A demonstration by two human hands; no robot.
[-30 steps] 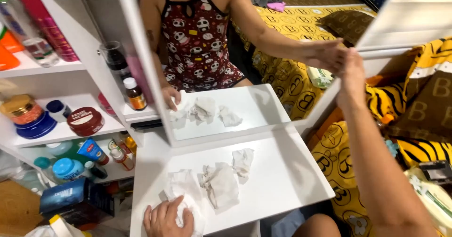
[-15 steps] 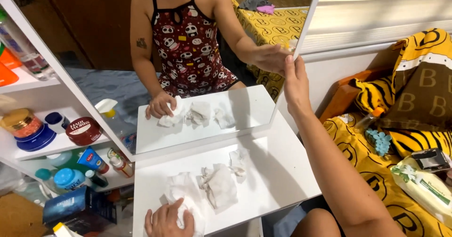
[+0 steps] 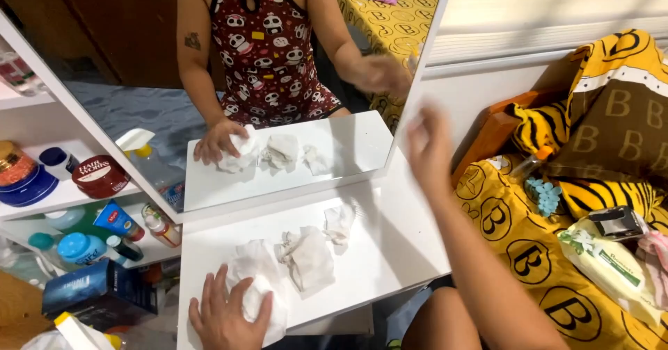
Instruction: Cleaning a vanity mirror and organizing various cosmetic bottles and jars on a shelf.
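Head view only: left hand (image 3: 226, 315) was flat on a crumpled white tissue (image 3: 257, 294) at the near-left corner of the white worktop (image 3: 390, 245), fingers (image 3: 209, 296) spread and curled over the wad, pressing it, not a pinched grip. Right hand (image 3: 428, 145) was up in the air beside the mirror's right edge (image 3: 407, 92), blurred; fingers looked loosely open, nothing in them that I could see, and I couldn't tell if they touched the mirror. Two more used tissues lay loose on the worktop: a bigger wad (image 3: 306, 261) just beside the left hand's tissue, a smaller scrap (image 3: 339, 223) past it toward the mirror, both well apart from the right hand. My read on progress: wiping was somewhere mid-way, tissues used, none cleared off the worktop. Mirror (image 3: 209, 78) reflected the same worktop and tissues. Left of it, shelves (image 3: 66, 197) carried jars, tubes and bottles. Right side: yellow patterned bedding (image 3: 529, 252) with a pack of wipes (image 3: 612, 270) lying on it.
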